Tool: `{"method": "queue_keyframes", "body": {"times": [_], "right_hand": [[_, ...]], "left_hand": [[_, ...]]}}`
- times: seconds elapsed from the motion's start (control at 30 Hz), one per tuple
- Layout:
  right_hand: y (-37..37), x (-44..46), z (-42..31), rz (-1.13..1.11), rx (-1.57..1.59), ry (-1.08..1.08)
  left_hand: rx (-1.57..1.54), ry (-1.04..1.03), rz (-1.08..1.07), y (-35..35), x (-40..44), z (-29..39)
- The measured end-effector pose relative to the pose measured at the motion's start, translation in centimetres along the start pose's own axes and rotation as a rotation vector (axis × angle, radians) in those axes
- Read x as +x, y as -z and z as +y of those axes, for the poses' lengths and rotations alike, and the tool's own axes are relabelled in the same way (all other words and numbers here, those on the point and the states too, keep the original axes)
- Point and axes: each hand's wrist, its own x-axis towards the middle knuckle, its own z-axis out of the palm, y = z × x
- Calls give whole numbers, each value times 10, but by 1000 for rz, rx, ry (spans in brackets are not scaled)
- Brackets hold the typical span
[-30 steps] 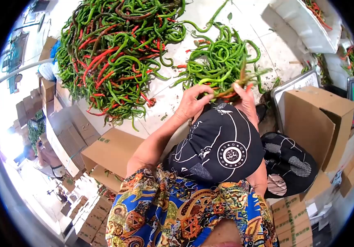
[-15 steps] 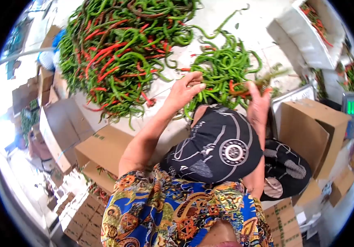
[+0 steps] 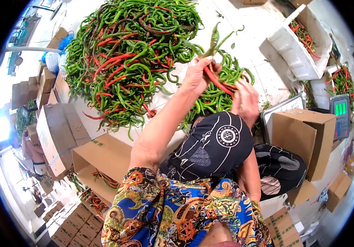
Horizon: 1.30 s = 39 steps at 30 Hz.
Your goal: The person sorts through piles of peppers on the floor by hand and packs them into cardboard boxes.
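My left hand (image 3: 198,77) is closed round a few chili peppers, green ends sticking up past the fingers and a long red chili pepper (image 3: 218,83) slanting down to the right. My right hand (image 3: 246,102) is at the lower end of that red pepper, fingers curled in around pepper tips; its grip is partly hidden. Beneath both hands lies a small heap of mostly green chili peppers (image 3: 208,101), on the pale tiled floor. To the left spreads a much larger heap of green and red chili peppers (image 3: 119,61).
Open cardboard boxes stand at my left (image 3: 103,153) and right (image 3: 294,133). Beyond the right box are a scale's display (image 3: 340,116) and a white foam box (image 3: 286,45) with peppers inside. My knees in dark patterned cloth (image 3: 210,152) are just below the hands.
My left hand has risen from the small heap and now grips the peppers. My right hand has moved left and down, toward the red pepper's lower end. The view has shifted slightly.
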Motion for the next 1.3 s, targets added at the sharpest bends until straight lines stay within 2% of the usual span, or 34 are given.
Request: {"method": "queue_keyframes", "body": {"times": [0.07, 0.13, 0.17, 0.23, 0.3, 0.33, 0.37, 0.5, 0.63, 0.67, 0.77, 0.8, 0.93, 1.07, 1.23, 1.3], "right_hand": [[19, -10, 10, 31, 114, -133], [32, -21, 20, -3, 266, -413], [35, -27, 26, -27, 369, -607], [31, -38, 41, -32, 416, -632], [23, -57, 65, -139, 561, -742], [15, -70, 80, -178, 736, -849], [6, -81, 83, -195, 848, -857], [-17, -120, 71, -345, 1148, -1070], [-35, -164, 55, -513, 1254, -1261], [-39, -173, 51, -552, 1272, -1299], [-48, -191, 43, -655, 1259, -1360], [-50, -192, 41, -676, 1253, -1367], [-60, -194, 40, -734, 1213, -1377], [-64, -192, 37, -761, 1174, -1372], [-66, -196, 42, -756, 1157, -1381], [-68, -197, 42, -748, 1153, -1391]], "left_hand": [[-23, -60, 35, 11, -9, 19], [-103, -89, -23, 22, -25, 41], [-149, -92, 31, 24, -33, 51], [-185, -97, 6, 37, -50, 71], [-165, -139, -33, 46, -70, 90], [-169, -156, -25, 49, -80, 99], [-171, -174, -15, 54, -91, 107], [-201, -177, -47, 76, -137, 140], [-80, -239, 36, 89, -200, 180], [15, -292, 122, 87, -221, 190], [-10, -319, 126, 105, -290, 227], [22, -390, 126, 111, -314, 235], [119, -551, 353, 112, -376, 238], [138, -492, 466, 101, -410, 230], [87, -414, 397, 133, -468, 233], [97, -422, 471, 163, -503, 232]]}}
